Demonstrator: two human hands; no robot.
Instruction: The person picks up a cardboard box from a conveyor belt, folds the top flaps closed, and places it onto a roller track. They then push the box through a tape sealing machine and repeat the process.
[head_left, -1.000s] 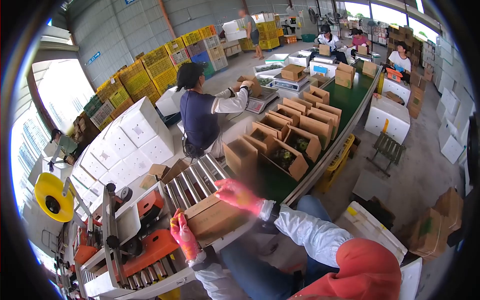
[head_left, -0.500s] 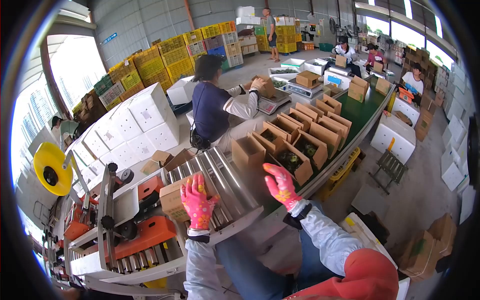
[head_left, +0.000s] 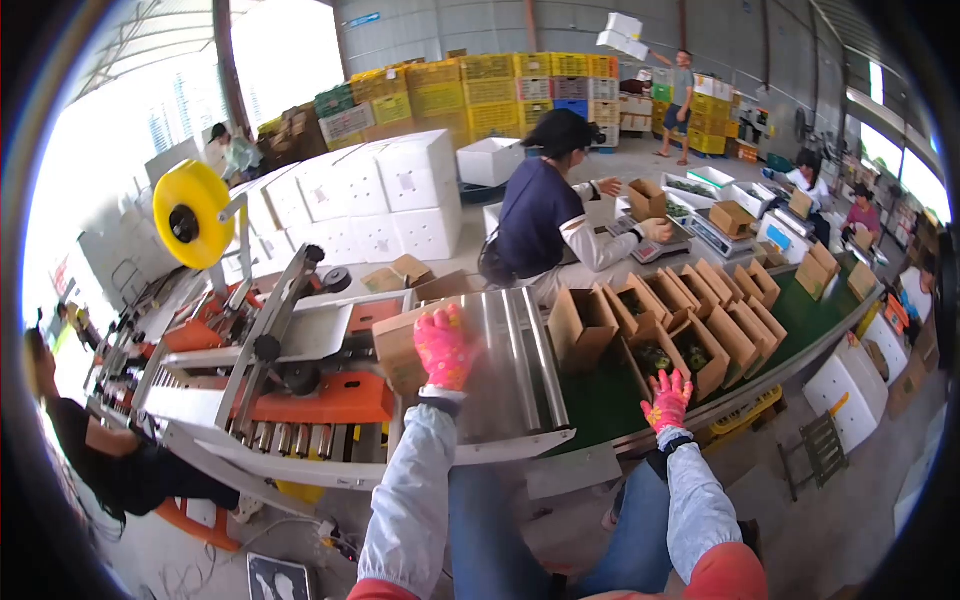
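My left hand (head_left: 443, 350), in a pink flowered glove, presses on the right end of a closed cardboard box (head_left: 395, 352), its fingers bent over the edge. That box lies where the metal rollers (head_left: 510, 350) meet the taping machine (head_left: 320, 398). My right hand (head_left: 668, 402), gloved alike, has its fingers spread at the near side of an open cardboard carton (head_left: 634, 362). Dark green contents show inside this carton and the one beside it. Rows of similar open cartons (head_left: 735, 340) stand on the green conveyor belt (head_left: 600, 412).
Across the belt a seated person (head_left: 540, 210) handles a carton (head_left: 647, 199) by a scale (head_left: 660, 248). White foam boxes (head_left: 420, 185) and yellow crates (head_left: 490, 95) are stacked behind. A yellow tape roll (head_left: 190, 215) tops the machine. Another person (head_left: 110, 450) stands at far left.
The view has swung left. My left hand and the box are closer to the taping machine's opening. My right hand has come down to the cartons, fingers now spread. The seated person's left hand has lifted off the carton.
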